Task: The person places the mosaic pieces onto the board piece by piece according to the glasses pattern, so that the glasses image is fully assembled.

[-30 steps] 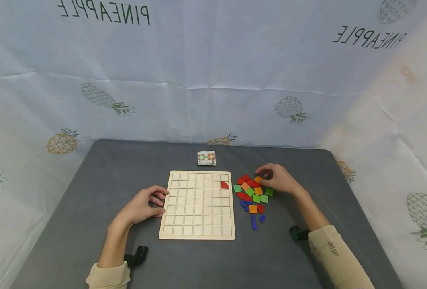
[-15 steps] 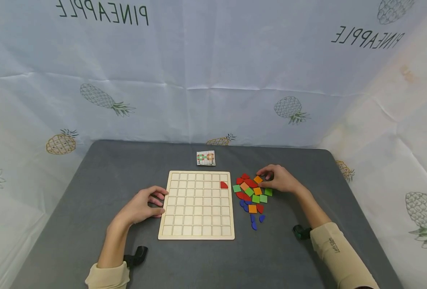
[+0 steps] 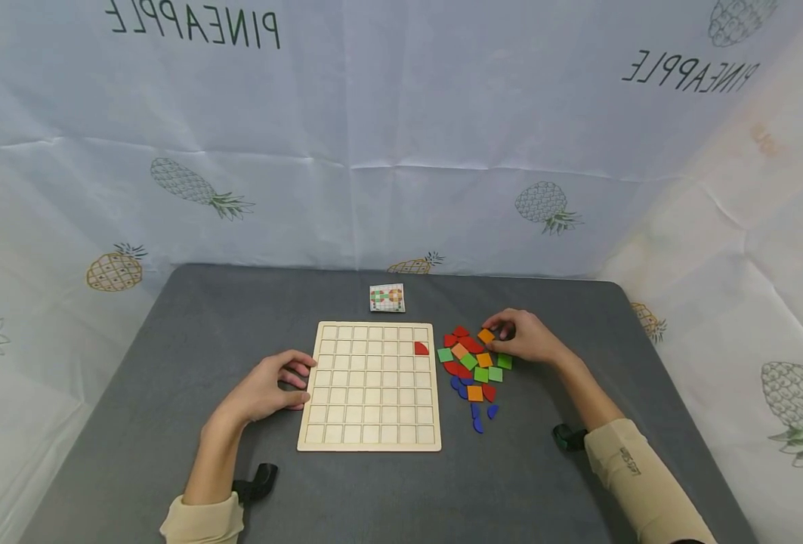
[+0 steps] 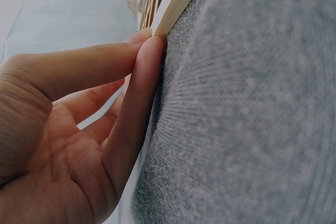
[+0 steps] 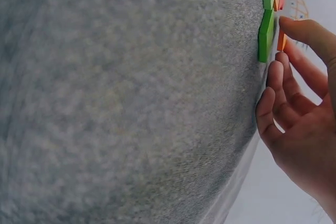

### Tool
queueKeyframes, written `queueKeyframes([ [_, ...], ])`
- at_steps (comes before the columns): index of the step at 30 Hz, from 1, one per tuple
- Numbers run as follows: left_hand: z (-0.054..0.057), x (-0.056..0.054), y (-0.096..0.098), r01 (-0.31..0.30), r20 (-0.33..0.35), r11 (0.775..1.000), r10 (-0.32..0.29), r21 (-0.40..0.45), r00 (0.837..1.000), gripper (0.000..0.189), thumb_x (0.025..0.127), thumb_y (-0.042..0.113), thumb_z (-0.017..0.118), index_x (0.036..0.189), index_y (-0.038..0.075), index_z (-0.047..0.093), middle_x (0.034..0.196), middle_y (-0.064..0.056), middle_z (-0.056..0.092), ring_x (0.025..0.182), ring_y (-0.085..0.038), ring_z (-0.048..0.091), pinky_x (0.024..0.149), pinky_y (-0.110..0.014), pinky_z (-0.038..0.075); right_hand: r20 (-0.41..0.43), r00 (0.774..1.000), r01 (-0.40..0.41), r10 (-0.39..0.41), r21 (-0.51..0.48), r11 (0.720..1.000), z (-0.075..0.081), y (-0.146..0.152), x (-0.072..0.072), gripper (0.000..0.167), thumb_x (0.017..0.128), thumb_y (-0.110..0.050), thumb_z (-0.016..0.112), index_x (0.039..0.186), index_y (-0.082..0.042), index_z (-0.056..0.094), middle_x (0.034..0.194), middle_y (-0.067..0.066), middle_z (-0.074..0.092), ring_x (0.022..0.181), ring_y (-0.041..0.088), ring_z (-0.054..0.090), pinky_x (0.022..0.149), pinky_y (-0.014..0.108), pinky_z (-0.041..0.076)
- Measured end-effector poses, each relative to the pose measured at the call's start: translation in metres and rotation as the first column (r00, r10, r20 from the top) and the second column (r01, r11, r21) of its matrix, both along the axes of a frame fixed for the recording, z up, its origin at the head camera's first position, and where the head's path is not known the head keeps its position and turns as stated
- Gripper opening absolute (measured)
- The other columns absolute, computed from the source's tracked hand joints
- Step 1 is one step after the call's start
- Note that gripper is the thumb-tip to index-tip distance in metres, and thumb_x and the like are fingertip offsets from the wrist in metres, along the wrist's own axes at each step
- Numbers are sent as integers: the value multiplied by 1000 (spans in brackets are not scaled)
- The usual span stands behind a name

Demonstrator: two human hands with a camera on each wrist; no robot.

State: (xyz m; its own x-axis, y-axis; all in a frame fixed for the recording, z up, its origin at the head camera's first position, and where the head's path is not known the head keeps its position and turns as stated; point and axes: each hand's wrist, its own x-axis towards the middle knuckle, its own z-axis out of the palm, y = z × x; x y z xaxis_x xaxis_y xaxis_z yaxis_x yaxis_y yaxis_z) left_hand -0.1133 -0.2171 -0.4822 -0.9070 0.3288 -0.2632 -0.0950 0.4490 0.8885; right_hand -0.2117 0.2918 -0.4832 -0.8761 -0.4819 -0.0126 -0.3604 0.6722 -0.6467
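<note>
one orange tile (image 3: 486,337), right of centre, is pinched by the right hand (image 3: 530,337). the board (image 3: 371,389), lower centre, is gripped by the left hand (image 3: 265,387).

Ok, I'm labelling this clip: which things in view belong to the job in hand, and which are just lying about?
In the job:
- wooden grid board, left hand at its edge
- orange square, pinched by the right hand
- red piece on the board
- loose coloured pieces
- printed card, probably

Apparently just there:
- pineapple-print cloth
- black wrist devices
</note>
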Motion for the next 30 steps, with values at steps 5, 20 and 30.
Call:
queueKeyframes([
  [5,0,0,0,2,-2,1000,-2,3,1000,51,90,-8,80,137,-5,61,124,-23,58,100,-26,63,73,-33,68,-5,1000,-12,12,-16,1000,4,-8,1,33,94,-16,86,124,-6,78,112,12,75,87,8,62,75,23,54],
  [20,-1,1,0,-3,-2,1000,3,5,1000,50,90,-8,79,137,-5,62,124,-24,57,99,-25,63,73,-32,69,49,990,-126,132,-118,985,16,-71,5,33,95,-16,85,126,-9,78,103,8,71,84,12,60,73,23,55],
  [30,-2,0,0,5,-18,1000,-5,0,1000,50,91,-7,79,138,-5,61,124,-23,58,99,-23,63,72,-32,68,15,970,-240,241,-18,971,18,-118,3,32,96,-13,81,128,-7,77,110,7,72,82,13,58,73,24,51],
])
